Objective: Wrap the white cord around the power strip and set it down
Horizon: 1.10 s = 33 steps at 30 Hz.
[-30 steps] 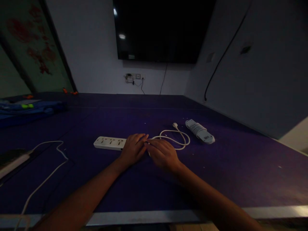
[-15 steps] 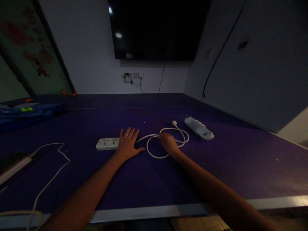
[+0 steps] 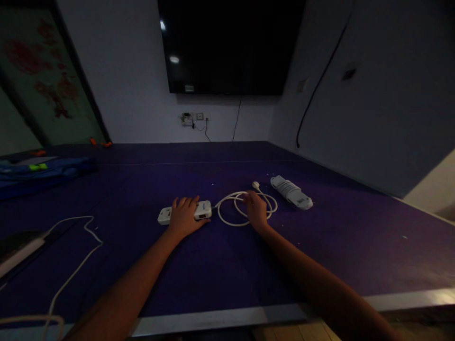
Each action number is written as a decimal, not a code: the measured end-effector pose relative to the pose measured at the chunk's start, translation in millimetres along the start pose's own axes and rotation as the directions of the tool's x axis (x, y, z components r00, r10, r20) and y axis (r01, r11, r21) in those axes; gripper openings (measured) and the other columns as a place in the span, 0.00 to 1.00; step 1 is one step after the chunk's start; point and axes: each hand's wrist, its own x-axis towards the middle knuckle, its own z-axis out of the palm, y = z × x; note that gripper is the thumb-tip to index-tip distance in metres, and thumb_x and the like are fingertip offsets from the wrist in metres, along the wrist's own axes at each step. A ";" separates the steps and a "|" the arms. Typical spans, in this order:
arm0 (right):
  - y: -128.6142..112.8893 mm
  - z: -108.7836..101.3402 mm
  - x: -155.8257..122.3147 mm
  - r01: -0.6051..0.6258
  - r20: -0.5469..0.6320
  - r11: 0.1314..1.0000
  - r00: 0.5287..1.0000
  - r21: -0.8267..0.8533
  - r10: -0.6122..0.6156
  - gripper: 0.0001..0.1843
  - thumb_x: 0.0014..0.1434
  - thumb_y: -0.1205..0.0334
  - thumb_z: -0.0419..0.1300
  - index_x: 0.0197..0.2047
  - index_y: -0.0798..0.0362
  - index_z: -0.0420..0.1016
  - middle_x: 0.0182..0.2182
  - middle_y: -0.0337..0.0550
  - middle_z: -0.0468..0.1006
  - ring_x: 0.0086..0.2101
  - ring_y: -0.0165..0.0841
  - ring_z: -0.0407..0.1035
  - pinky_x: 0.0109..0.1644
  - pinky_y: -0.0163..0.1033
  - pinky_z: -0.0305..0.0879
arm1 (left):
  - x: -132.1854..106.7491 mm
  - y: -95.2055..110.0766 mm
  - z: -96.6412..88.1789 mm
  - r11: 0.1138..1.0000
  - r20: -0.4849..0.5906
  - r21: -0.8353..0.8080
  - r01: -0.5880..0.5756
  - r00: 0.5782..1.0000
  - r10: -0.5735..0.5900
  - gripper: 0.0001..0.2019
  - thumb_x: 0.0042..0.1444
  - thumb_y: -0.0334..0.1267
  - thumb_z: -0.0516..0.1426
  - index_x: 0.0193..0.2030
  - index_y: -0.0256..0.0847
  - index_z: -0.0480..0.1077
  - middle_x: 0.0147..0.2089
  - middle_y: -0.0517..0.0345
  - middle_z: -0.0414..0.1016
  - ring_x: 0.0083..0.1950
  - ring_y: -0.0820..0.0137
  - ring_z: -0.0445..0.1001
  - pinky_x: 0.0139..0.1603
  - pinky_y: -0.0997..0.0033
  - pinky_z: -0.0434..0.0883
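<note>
A white power strip lies on the purple table, its right end showing past my left hand. That hand is closed over the strip's middle, fingers across the top and far side, thumb along the near side. From the strip's right end a white power cord runs into loose loops. My right hand pinches the cord on these loops; its fingertips are partly hidden. The cord's plug rests just beyond the right hand. To the right lies a second power strip with its cord wound around it.
The purple table has a pale front edge. At the left are a white cable, a long white bar-shaped thing and folded blue cloth. Behind the table, a large screen hangs above wall sockets.
My left hand has gone from spread fingers to a grip over the power strip, which now sits further right. My right hand has shifted slightly right along the cord, and its loops have changed shape.
</note>
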 end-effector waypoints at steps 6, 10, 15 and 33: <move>10.1 -8.9 6.6 -0.107 -0.239 0.994 0.965 0.023 0.109 0.16 0.62 0.53 0.44 0.33 0.53 0.66 0.22 0.38 0.69 0.23 0.29 0.64 0.29 0.34 0.57 | 3.2 -3.2 2.3 0.997 0.035 -0.074 0.022 0.999 -0.020 0.42 0.43 0.62 0.56 0.61 0.39 0.56 0.54 0.44 0.70 0.54 0.52 0.66 0.59 0.48 0.53; 12.2 -14.7 11.9 -0.172 -0.334 0.984 0.926 0.047 0.178 0.19 0.62 0.50 0.42 0.31 0.53 0.65 0.20 0.36 0.68 0.22 0.28 0.62 0.28 0.33 0.57 | 2.5 -2.7 4.3 0.987 0.082 -0.154 -0.045 0.995 0.058 0.42 0.43 0.62 0.56 0.61 0.38 0.56 0.55 0.43 0.67 0.55 0.54 0.66 0.55 0.53 0.60; 10.3 -17.3 14.8 -0.229 -0.350 0.970 0.905 0.081 0.243 0.21 0.62 0.47 0.41 0.31 0.53 0.64 0.20 0.36 0.67 0.21 0.28 0.62 0.27 0.33 0.58 | -2.0 1.5 1.0 0.929 0.064 -0.321 -0.185 0.974 0.216 0.31 0.48 0.53 0.56 0.57 0.40 0.60 0.52 0.47 0.67 0.52 0.59 0.68 0.52 0.59 0.65; -37.0 4.9 -15.1 0.235 0.567 0.913 0.824 -0.335 -0.004 0.26 0.53 0.72 0.52 0.56 0.54 0.63 0.43 0.50 0.76 0.38 0.36 0.71 0.38 0.36 0.64 | -9.0 34.0 2.0 0.547 -0.124 -0.811 0.206 0.854 -0.505 0.26 0.45 0.55 0.59 0.46 0.39 0.63 0.42 0.52 0.72 0.42 0.63 0.72 0.41 0.63 0.70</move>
